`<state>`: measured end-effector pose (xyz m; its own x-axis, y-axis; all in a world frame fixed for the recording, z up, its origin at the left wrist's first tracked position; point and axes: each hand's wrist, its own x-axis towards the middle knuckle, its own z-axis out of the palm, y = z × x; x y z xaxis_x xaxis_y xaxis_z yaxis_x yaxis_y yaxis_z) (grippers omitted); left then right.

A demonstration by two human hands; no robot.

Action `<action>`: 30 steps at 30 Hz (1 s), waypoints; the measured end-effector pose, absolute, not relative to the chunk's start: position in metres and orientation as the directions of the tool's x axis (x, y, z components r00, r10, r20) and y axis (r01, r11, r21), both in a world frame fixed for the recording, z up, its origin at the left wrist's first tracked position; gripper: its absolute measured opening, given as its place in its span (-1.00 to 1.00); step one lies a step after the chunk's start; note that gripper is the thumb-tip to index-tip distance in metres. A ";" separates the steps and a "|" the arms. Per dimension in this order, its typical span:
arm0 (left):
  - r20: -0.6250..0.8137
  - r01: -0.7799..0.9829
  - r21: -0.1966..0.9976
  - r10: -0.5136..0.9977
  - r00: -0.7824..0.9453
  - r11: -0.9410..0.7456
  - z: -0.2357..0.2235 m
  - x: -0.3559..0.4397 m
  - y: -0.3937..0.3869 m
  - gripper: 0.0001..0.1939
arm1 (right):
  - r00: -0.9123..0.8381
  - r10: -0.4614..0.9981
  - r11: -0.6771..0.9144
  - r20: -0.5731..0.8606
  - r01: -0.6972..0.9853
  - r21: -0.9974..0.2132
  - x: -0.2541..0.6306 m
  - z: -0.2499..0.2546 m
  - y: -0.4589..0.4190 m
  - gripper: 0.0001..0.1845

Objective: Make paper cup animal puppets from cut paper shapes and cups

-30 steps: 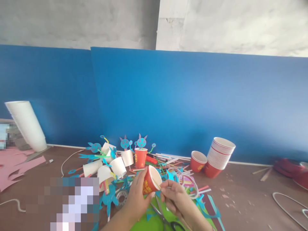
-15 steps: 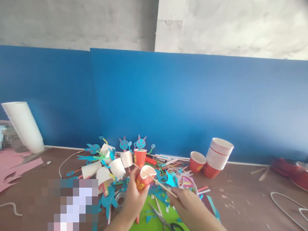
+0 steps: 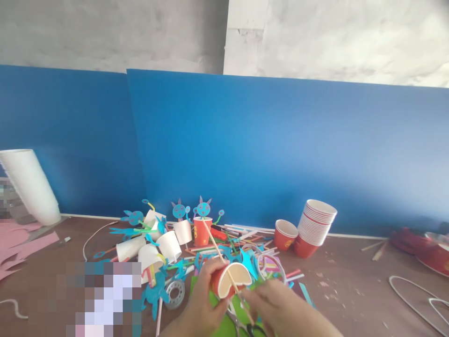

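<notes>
My left hand (image 3: 206, 299) is wrapped round a red paper cup (image 3: 218, 283), its white mouth tilted toward my right hand and its rim pressed inward. A thin wooden stick (image 3: 214, 245) crosses the cup's mouth and sticks out well past its far side; it looks to go through the wall. Close to the stick's near end, the fingers of my right hand (image 3: 277, 304) are closed against it, slightly blurred. Beneath the hands lie scissors (image 3: 238, 325) on a green sheet (image 3: 219, 332), partly covered.
Behind stand a red cup with a blue paper animal head (image 3: 203, 209) and tipped white cups (image 3: 169, 246). Straws, blue cutouts and a tape roll (image 3: 174, 294) clutter the table. Stacked red cups (image 3: 314, 229) stand right, leaning white cups (image 3: 31, 187) left. A blue panel (image 3: 245, 150) closes off the back.
The cup has moved right and down, its mouth turning toward my right hand. The stick now pokes out beyond the cup's far side. My right hand has moved lower along the stick.
</notes>
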<state>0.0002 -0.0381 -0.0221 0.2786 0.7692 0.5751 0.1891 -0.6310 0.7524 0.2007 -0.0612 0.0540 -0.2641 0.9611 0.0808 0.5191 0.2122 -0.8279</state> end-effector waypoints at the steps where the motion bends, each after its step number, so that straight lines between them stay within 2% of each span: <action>1: 0.573 0.164 0.758 0.764 0.297 -0.632 -0.021 0.002 -0.038 -0.50 | -0.234 0.972 0.143 0.021 0.519 -0.842 0.204 0.057 -0.056 -0.41; 2: 0.565 0.130 0.767 0.758 0.325 -0.628 -0.022 0.004 -0.038 -0.49 | -0.191 0.981 0.082 -0.019 0.508 -0.857 0.206 0.060 -0.050 -0.30; 4: 0.533 0.048 0.801 0.747 0.397 -0.597 -0.028 0.013 -0.037 -0.50 | -0.046 0.996 -0.060 -0.082 0.366 -0.929 0.204 0.061 -0.039 -0.30; 7: 0.416 -0.004 0.882 0.774 0.477 -0.471 -0.045 0.031 -0.036 -0.69 | -0.186 0.953 -0.212 -0.238 0.148 -0.966 0.194 0.057 -0.034 -0.36; 10: 0.313 -0.017 0.934 0.798 0.516 -0.356 -0.060 0.042 -0.039 -0.60 | -0.280 0.911 -0.348 -0.304 -0.124 -0.929 0.187 0.052 -0.032 -0.48; 12: 0.253 -0.033 0.958 0.784 0.567 -0.285 -0.064 0.045 -0.041 -0.59 | -0.184 0.939 -0.331 -0.290 -0.266 -0.905 0.193 0.050 -0.028 -0.51; 16: 0.244 -0.090 0.964 0.692 0.680 -0.252 -0.064 0.043 -0.043 -0.68 | 0.192 0.965 -0.098 -0.181 -0.375 -0.922 0.234 0.051 -0.012 -0.57; 18: 0.292 -0.167 0.955 0.685 0.668 -0.244 -0.060 0.039 -0.044 -0.63 | 0.367 0.927 0.045 -0.083 -0.327 -0.944 0.255 0.054 -0.010 -0.59; 19: 0.325 -0.210 0.946 0.725 0.607 -0.248 -0.058 0.036 -0.045 -0.56 | 0.433 0.901 0.119 -0.006 -0.260 -0.958 0.263 0.057 -0.011 -0.63; 21: 0.386 -0.239 0.921 0.788 0.480 -0.306 -0.050 0.029 -0.048 -0.24 | 0.448 0.886 0.173 0.120 -0.079 -0.982 0.268 0.064 -0.017 -0.63; 23: 0.366 -0.213 0.930 0.814 0.451 -0.299 -0.039 0.022 -0.050 -0.26 | 0.367 0.908 0.177 0.203 0.103 -0.979 0.260 0.071 -0.024 -0.58; 25: 0.293 -0.155 0.956 0.849 0.440 -0.249 -0.027 0.016 -0.051 -0.27 | 0.219 0.952 0.166 0.214 0.221 -0.961 0.244 0.075 -0.031 -0.58; 30: 0.291 -0.160 0.957 0.799 0.526 -0.243 -0.007 0.012 -0.052 -0.36 | -0.165 0.985 0.120 0.055 0.417 -0.901 0.209 0.069 -0.042 -0.79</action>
<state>0.0119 -0.0517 -0.0066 0.5259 0.7991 0.2912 -0.1602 -0.2432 0.9567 0.2092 -0.0422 0.0690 -0.1654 0.9847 0.0549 0.4169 0.1203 -0.9009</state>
